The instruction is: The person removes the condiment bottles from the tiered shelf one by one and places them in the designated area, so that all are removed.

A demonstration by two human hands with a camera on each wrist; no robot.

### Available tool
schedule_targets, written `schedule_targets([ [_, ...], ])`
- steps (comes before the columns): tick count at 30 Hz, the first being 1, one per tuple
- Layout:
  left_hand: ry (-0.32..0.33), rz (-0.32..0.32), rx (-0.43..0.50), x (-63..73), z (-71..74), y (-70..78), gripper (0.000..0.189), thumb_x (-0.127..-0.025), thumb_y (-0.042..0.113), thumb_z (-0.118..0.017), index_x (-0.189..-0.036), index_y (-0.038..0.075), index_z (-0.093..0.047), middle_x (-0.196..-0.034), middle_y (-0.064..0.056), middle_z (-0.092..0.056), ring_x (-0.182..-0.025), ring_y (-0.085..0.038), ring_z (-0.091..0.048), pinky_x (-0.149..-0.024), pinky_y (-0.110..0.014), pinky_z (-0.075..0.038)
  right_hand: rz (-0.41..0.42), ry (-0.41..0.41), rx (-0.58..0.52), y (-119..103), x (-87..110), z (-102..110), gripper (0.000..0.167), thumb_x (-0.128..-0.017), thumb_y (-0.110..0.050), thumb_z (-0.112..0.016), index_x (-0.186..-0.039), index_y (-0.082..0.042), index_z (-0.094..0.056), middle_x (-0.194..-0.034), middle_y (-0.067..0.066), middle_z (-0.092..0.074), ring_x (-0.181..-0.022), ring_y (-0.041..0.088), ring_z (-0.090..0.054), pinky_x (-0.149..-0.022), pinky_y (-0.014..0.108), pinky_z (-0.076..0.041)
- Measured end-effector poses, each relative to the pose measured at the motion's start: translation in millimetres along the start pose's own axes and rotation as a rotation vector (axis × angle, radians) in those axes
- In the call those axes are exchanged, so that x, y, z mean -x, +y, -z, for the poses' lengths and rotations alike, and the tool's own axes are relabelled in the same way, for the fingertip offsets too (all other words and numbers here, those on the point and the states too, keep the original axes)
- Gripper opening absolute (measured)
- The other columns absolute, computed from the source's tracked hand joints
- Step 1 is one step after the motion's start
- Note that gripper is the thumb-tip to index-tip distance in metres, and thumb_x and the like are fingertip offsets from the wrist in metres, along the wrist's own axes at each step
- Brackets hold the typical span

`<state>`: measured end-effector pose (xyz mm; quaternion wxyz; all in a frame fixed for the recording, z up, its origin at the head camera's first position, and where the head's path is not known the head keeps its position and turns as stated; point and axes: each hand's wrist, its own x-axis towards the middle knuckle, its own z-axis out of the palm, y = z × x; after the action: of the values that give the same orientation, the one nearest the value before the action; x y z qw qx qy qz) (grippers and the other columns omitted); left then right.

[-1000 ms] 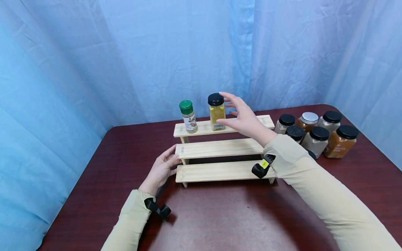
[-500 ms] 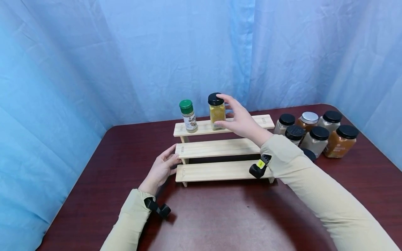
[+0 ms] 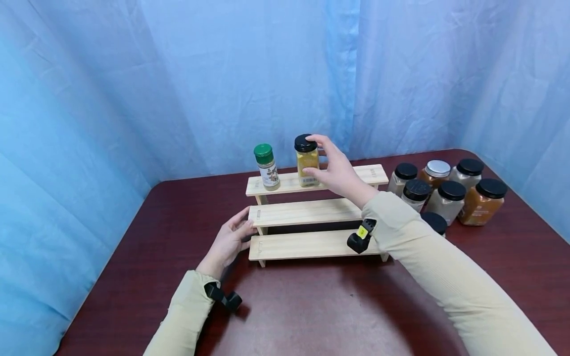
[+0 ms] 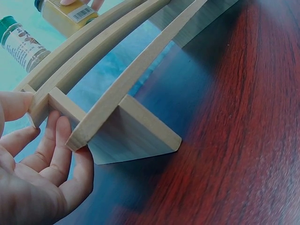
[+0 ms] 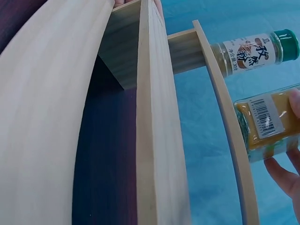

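A three-tier wooden spice rack stands on the table. My left hand holds its left end, thumb on the middle shelf and fingers curled beneath in the left wrist view. On the top shelf, a black-lidded glass jar of yellow powder stands upright. My right hand grips this jar from the right, index finger over the lid and thumb low on the front. Left of it is a green-capped spice shaker, its printed label facing out in the right wrist view.
Right of the rack, several spice jars cluster on the dark red table, mostly black-lidded, one with a silver lid. My right forearm partly covers the nearest jar. Blue curtains hang behind and at both sides.
My right hand has moved slightly left and closed its fingers and thumb onto the yellow powder jar. The left hand keeps its hold on the rack.
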<state>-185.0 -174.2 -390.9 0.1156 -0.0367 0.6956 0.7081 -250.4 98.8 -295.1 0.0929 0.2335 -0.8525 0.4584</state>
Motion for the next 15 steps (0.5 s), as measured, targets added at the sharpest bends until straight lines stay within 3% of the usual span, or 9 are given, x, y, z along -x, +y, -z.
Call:
schedule_targets([
  [9, -0.001, -0.006, -0.001, -0.6, 0.0, 0.4, 0.055, -0.100, 0.017, -0.047, -0.151, 0.016, -0.026, -0.123, -0.010, -0.051, -0.093, -0.010, -0.057, -0.082, -0.036, -0.049, 0.129, 0.072, -0.019, 1.0, 5.4, -4.8, 0.063, -0.085, -0.001, -0.067, -0.138, -0.013, -0.036, -0.141, 0.015, -0.039, -0.127, 0.031, -0.042, -0.096, 0.044, -0.045],
  [15, 0.010, -0.003, -0.004, -1.2, 0.0, -1.4, 0.053, -0.101, 0.016, -0.046, -0.151, 0.016, -0.027, -0.119, -0.008, -0.053, -0.090, -0.010, -0.057, -0.082, -0.036, -0.049, 0.086, 0.109, -0.086, 4.5, 11.8, -7.5, 0.062, -0.086, -0.001, -0.066, -0.139, -0.015, -0.036, -0.139, 0.014, -0.041, -0.127, 0.029, -0.042, -0.097, 0.047, -0.044],
])
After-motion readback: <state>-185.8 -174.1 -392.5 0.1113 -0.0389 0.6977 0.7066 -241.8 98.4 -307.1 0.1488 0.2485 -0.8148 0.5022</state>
